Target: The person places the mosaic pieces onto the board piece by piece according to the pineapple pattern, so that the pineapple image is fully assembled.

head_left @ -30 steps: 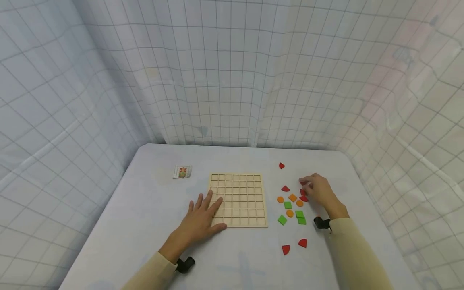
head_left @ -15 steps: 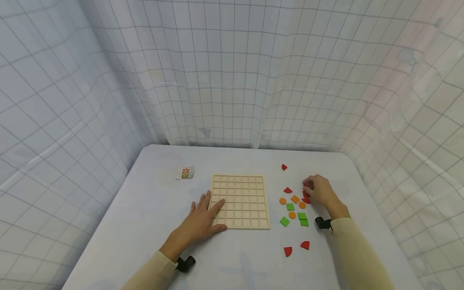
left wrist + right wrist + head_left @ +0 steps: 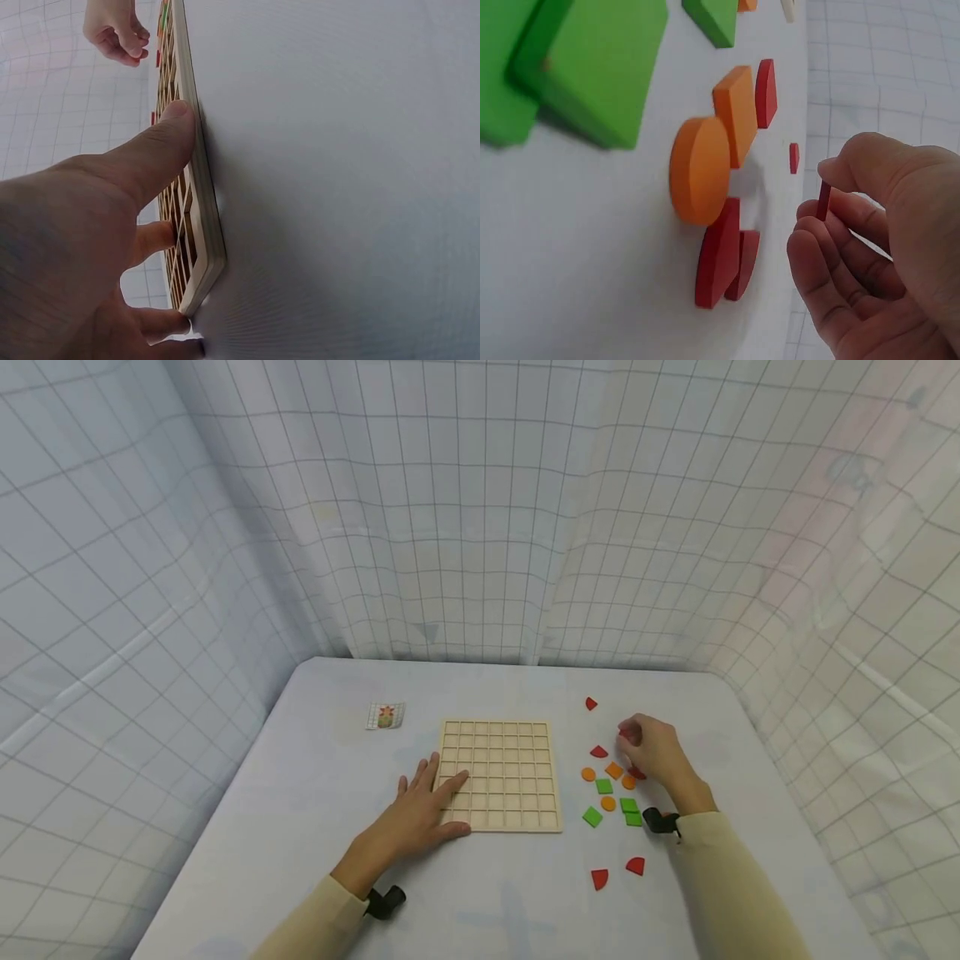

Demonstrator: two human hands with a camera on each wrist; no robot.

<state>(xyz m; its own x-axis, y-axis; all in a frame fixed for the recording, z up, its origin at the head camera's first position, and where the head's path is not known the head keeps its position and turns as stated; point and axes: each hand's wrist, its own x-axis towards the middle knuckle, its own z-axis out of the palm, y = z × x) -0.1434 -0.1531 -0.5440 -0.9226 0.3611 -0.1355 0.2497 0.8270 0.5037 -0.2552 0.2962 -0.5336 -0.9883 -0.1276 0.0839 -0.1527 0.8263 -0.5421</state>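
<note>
While no brand or lettering can be read anywhere, a small picture card (image 3: 386, 716) with a red-and-green motif lies on the pale worktop (image 3: 300, 793), left of the wooden grid board (image 3: 501, 774). Left hand (image 3: 423, 814) rests flat, fingers straight, on the board's near left corner; right hand (image 3: 651, 752) pinches a thin red piece (image 3: 823, 200) just above loose red, orange and green pieces (image 3: 611, 789) right of the board. White grid-lined cloth (image 3: 480, 510) walls in the worktop.
</note>
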